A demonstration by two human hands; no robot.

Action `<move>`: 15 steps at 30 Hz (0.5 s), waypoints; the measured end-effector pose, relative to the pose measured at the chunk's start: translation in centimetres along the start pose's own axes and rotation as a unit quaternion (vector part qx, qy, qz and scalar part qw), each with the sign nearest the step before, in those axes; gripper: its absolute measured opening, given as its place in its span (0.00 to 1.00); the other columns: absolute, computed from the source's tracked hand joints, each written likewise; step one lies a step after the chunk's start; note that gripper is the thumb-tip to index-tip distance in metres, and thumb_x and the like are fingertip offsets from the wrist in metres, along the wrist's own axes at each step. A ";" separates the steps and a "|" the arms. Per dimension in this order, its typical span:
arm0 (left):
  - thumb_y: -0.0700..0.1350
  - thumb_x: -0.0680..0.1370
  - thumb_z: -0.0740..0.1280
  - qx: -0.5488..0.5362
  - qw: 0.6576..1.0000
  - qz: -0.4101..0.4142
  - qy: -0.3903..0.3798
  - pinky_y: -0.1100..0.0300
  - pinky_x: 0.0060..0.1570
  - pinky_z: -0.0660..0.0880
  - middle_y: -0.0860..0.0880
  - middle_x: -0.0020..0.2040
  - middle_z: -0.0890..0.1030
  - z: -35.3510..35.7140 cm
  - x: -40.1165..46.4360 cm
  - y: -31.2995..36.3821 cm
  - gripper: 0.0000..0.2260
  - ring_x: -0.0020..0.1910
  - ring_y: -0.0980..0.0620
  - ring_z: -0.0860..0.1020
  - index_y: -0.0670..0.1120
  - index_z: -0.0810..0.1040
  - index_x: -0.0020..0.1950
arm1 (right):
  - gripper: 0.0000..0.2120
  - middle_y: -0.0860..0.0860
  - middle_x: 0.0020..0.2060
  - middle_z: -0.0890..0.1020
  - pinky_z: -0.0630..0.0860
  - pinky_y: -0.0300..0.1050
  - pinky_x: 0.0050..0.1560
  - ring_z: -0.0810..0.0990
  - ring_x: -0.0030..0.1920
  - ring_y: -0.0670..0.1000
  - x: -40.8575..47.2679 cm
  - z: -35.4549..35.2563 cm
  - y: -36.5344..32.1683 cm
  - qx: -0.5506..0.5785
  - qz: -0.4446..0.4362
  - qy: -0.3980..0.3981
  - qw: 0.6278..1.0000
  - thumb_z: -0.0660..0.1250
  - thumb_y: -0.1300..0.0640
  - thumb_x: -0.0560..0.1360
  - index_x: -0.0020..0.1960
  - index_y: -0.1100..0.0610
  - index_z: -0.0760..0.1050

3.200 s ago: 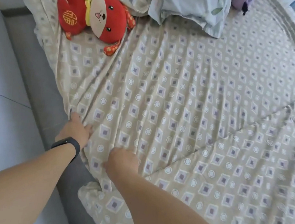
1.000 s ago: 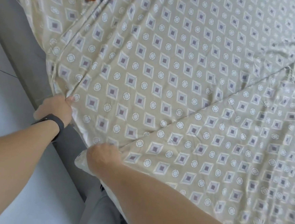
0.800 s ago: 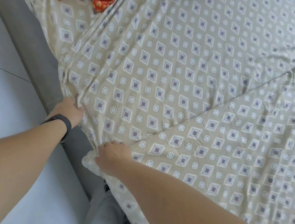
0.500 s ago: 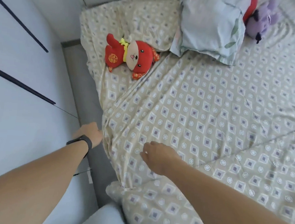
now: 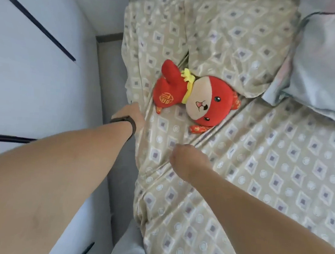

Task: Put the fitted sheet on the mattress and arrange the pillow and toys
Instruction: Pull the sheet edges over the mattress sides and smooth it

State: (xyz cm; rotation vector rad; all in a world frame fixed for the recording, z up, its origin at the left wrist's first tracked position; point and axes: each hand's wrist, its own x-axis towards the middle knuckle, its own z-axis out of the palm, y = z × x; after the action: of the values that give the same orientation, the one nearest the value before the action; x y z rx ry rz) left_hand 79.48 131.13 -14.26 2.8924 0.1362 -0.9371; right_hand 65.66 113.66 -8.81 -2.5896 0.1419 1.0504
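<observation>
From the head view, my left hand (image 5: 132, 114) sits at the fitted sheet (image 5: 260, 164) edge left of centre, my right hand (image 5: 186, 162) mid-frame on a ridge; I cannot tell either grip. I should pull the edge down evenly, sparing the red toy (image 5: 197, 98) above. The pillow (image 5: 327, 65) lies upper right.

Fitted sheet (image 5: 260, 164): thin woven cloth, beige with printed diamonds and circles, slight sheen, creased along the bed's left edge. Red toy (image 5: 194, 101): soft plush, matt, embroidered gold mark, yellow cloth collar. Pillow (image 5: 327, 69) at the bed's top right corner: pale blue smooth cloth cover, rumpled. Wristband (image 5: 125, 123) on left arm: black, matt, looks like rubber or plastic. Floor (image 5: 36, 76): smooth pale tiles, dark joints. Bed side panel (image 5: 108, 72): grey, matt.
</observation>
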 end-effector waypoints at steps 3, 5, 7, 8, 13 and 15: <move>0.49 0.81 0.57 -0.026 1.000 -0.004 0.012 0.45 0.53 0.76 0.41 0.67 0.72 -0.3 5.7 0.0 0.18 0.59 0.36 0.77 0.46 0.65 0.69 | 0.17 0.54 0.60 0.73 0.71 0.54 0.57 0.73 0.59 0.59 7.9 -2.8 -1.2 -0.094 -0.050 0.237 0.966 0.62 0.57 0.77 0.66 0.54 0.68; 0.52 0.81 0.59 -0.026 0.999 0.010 0.026 0.45 0.50 0.75 0.42 0.70 0.68 -0.6 8.2 0.2 0.20 0.60 0.36 0.76 0.47 0.63 0.71 | 0.27 0.56 0.64 0.70 0.68 0.55 0.59 0.71 0.60 0.61 12.0 -5.5 -1.5 -0.156 -0.052 0.313 0.936 0.66 0.54 0.74 0.71 0.53 0.64; 0.55 0.81 0.60 -0.034 0.998 0.024 0.039 0.45 0.48 0.75 0.42 0.68 0.68 -0.9 9.9 0.7 0.20 0.59 0.35 0.76 0.47 0.64 0.69 | 0.36 0.57 0.67 0.67 0.65 0.55 0.63 0.69 0.64 0.62 14.7 -8.0 -1.9 -0.189 -0.012 0.273 0.943 0.69 0.51 0.71 0.75 0.52 0.57; 0.56 0.80 0.62 -0.045 0.998 0.023 0.037 0.45 0.48 0.75 0.43 0.67 0.68 -1.0 10.4 1.0 0.20 0.58 0.35 0.76 0.46 0.65 0.67 | 0.38 0.57 0.66 0.68 0.65 0.55 0.63 0.69 0.63 0.61 15.8 -8.8 -1.6 -0.220 0.017 0.255 0.941 0.69 0.51 0.71 0.76 0.50 0.54; 0.52 0.81 0.63 -0.050 0.998 0.002 0.023 0.47 0.48 0.75 0.41 0.66 0.74 -1.3 11.7 2.1 0.17 0.58 0.37 0.78 0.44 0.70 0.66 | 0.47 0.55 0.56 0.76 0.70 0.56 0.58 0.77 0.56 0.60 15.9 -10.8 0.0 -0.310 0.029 0.202 0.929 0.74 0.50 0.71 0.77 0.50 0.44; 0.47 0.83 0.59 -0.025 1.000 0.018 -0.006 0.49 0.49 0.74 0.41 0.68 0.75 -1.7 11.9 2.4 0.14 0.58 0.38 0.79 0.43 0.74 0.66 | 0.51 0.56 0.57 0.76 0.71 0.57 0.57 0.77 0.57 0.61 14.8 -11.7 0.6 -0.338 0.046 0.158 0.927 0.78 0.50 0.67 0.77 0.50 0.45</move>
State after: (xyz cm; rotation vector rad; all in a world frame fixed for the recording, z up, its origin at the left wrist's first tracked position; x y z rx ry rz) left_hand 90.38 129.60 -19.76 2.8332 0.1060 -0.9304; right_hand 83.95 109.57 -11.36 -3.4020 -0.0337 0.7925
